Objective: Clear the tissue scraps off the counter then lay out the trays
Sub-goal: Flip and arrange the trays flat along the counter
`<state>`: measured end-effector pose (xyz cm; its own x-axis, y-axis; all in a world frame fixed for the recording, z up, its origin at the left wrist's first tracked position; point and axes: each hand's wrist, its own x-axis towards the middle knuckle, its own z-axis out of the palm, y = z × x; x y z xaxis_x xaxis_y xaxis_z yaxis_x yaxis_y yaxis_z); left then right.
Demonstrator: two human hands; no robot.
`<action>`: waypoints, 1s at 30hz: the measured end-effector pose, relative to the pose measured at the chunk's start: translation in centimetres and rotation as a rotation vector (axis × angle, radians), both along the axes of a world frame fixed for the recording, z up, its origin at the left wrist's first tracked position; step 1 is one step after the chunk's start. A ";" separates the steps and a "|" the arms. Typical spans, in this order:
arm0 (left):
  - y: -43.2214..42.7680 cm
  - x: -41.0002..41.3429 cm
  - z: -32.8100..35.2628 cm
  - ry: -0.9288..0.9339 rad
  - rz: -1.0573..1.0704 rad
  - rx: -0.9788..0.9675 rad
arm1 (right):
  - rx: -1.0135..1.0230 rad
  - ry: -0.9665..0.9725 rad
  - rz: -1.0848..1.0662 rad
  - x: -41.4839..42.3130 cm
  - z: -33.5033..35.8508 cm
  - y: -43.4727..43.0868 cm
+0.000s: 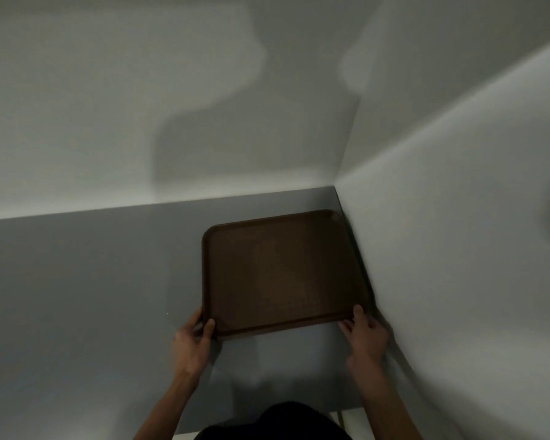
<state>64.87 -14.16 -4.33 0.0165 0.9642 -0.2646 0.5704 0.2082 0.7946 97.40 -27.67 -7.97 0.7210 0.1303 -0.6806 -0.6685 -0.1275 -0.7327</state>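
Observation:
A dark brown rectangular tray (283,271) lies on the grey counter (77,296), tucked into the right corner with its right edge along the side wall. My left hand (192,341) grips the tray's near left corner, thumb on the rim. At the near right corner my right hand (364,333) holds the rim, thumb on top. No tissue scraps are visible on the counter.
A white back wall (172,106) and a white side wall (458,217) meet at the corner behind the tray. The grey counter stretches to the left of the tray. The counter's front edge shows near my body at the bottom.

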 end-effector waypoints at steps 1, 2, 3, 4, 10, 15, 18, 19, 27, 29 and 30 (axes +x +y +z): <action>0.3 0.1 -0.1 0.005 0.000 0.004 | 0.027 0.036 -0.033 0.0 0.0 0.1; 0.8 0.3 -0.1 0.020 -0.002 -0.005 | 0.055 0.055 -0.065 0.0 0.2 0.4; 1.3 0.6 0.0 0.021 -0.009 -0.014 | 0.073 0.061 -0.095 0.1 0.5 0.8; 1.7 0.9 -0.1 0.022 -0.014 -0.027 | 0.094 0.071 -0.128 0.2 0.7 1.2; 4.9 3.3 0.4 0.041 0.012 -0.041 | 0.146 0.101 -0.250 0.7 1.9 4.3; 7.5 3.8 -0.1 0.016 -0.004 -0.073 | 0.149 0.103 -0.272 1.5 2.4 7.1; 9.5 4.4 -0.4 0.029 0.003 -0.092 | 0.142 0.118 -0.271 2.3 3.1 8.7; 10.0 4.7 -0.3 0.027 0.003 -0.090 | 0.151 0.120 -0.271 2.5 3.2 9.2; 11.9 6.4 1.3 0.071 -0.010 -0.029 | 0.172 0.145 -0.210 3.9 3.9 11.1; 12.0 6.6 1.4 0.067 -0.005 -0.018 | 0.196 0.161 -0.157 4.4 3.7 10.7; 12.1 6.6 1.3 0.070 -0.006 -0.015 | 0.207 0.163 -0.123 4.7 3.5 10.4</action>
<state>71.44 -2.06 -3.05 0.0034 0.9601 -0.2797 0.6255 0.2162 0.7497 102.06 -17.25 -4.46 0.6237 0.1964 -0.7566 -0.7805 0.1031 -0.6166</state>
